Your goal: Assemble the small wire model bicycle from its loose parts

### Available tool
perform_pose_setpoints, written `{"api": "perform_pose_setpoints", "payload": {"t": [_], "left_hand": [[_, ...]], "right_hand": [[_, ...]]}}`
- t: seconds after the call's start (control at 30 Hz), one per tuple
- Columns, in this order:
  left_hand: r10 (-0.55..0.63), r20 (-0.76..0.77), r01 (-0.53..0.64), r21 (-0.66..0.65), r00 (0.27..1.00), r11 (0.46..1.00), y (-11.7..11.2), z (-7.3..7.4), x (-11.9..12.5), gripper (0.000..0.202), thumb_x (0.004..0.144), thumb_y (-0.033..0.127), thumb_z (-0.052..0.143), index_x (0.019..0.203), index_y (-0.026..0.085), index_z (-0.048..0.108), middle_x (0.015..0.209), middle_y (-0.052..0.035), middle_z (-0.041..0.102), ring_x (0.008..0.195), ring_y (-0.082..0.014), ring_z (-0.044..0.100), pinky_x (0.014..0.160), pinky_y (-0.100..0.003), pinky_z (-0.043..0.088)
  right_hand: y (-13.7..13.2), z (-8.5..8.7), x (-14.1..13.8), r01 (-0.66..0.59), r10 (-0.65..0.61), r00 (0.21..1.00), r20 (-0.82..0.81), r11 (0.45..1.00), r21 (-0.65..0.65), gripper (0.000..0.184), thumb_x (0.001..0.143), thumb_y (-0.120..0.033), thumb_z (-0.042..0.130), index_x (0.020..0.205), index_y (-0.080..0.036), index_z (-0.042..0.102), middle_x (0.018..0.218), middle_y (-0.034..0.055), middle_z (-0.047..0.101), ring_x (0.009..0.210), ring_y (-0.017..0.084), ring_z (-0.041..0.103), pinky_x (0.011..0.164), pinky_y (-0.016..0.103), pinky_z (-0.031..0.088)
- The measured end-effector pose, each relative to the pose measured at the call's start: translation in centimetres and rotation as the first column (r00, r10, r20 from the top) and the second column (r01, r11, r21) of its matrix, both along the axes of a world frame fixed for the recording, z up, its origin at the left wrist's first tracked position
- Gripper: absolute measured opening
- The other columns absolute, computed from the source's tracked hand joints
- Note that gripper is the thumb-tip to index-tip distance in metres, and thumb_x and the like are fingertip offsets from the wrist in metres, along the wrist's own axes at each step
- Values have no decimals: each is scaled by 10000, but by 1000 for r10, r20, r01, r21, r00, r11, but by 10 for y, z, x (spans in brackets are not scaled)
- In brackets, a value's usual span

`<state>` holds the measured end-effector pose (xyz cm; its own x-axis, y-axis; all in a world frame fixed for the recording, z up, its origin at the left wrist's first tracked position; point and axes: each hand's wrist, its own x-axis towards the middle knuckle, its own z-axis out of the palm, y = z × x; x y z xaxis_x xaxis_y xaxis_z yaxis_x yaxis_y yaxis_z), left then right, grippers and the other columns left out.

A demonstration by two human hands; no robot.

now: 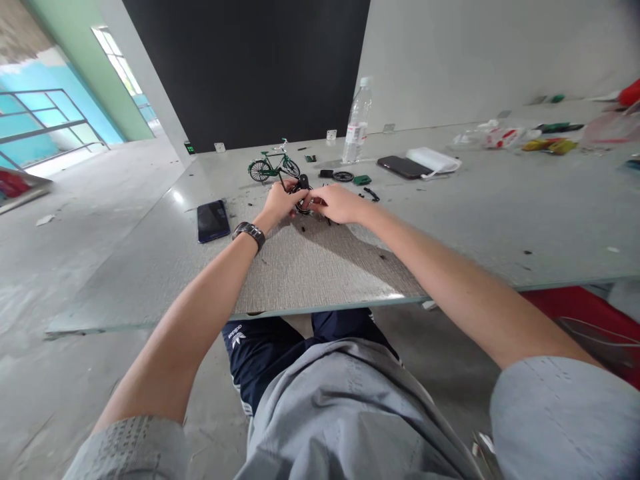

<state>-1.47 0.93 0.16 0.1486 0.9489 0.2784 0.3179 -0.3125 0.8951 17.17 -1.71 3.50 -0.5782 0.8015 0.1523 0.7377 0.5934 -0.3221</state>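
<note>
Both my hands meet over the table around a small, dark, partly built model bicycle (304, 181), whose black saddle-like top and part of a wheel show between the fingers. My left hand (280, 202) is closed on its left side, a watch on the wrist. From the right, my right hand (340, 203) pinches at the same model near the wheel; its fingertips are partly hidden. Just behind stands a green model bicycle (274, 165) with black wheels. A loose black wheel (343, 177), a green piece (362, 180) and small black parts (371, 195) lie right of my hands.
A blue-edged phone (213, 221) lies left, and a dark phone (404, 167) beside a white roll-like item (433, 161) lies right. A plastic bottle (356, 123) stands by the back panel. Bags and wrappers (550, 146) sit far right. The glass table edge (330, 309) is near my lap.
</note>
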Motion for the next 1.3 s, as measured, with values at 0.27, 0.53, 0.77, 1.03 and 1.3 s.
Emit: {"api": "perform_pose_setpoints", "payload": {"t": [0.27,0.53,0.77,1.03,1.3], "left_hand": [[38,-23,-39,-15,999,999,-4,1,6,224,955,150,689,780,210,561,795,9,626,486,-62,490,418,-217,410],[123,-141,-117,44,982,992,-16,10,13,244,947,136,679,753,216,554,778,-4,581,609,-115,576,520,-245,496],[144,-147,-134,70,979,988,-12,7,14,217,953,148,695,795,224,566,770,-23,578,792,-194,696,681,-287,598],[152,-163,-146,53,975,988,-13,7,16,151,980,153,671,872,212,584,821,-37,637,752,-188,679,705,-326,600],[142,-138,-139,27,980,990,-15,9,16,146,981,160,690,889,206,587,852,-36,641,754,-166,651,702,-311,572]], "right_hand": [[1,-1,0,12,-11,1000,-23,1000,5,188,935,-201,607,997,-207,783,1013,110,824,909,255,723,824,383,480],[3,-4,1,43,-43,999,0,999,16,124,935,-261,651,947,-212,764,892,101,792,882,275,710,813,397,486],[-5,1,-3,75,-72,995,74,996,-38,157,980,-385,722,974,-228,723,881,100,737,910,306,687,824,429,491],[-7,-1,-5,56,-53,995,85,998,-41,266,999,-474,713,1127,-242,712,963,105,756,956,329,704,848,454,531],[-7,-1,-5,65,-61,995,83,997,-46,242,990,-433,748,1116,-233,699,924,81,729,931,314,700,851,446,515]]}}
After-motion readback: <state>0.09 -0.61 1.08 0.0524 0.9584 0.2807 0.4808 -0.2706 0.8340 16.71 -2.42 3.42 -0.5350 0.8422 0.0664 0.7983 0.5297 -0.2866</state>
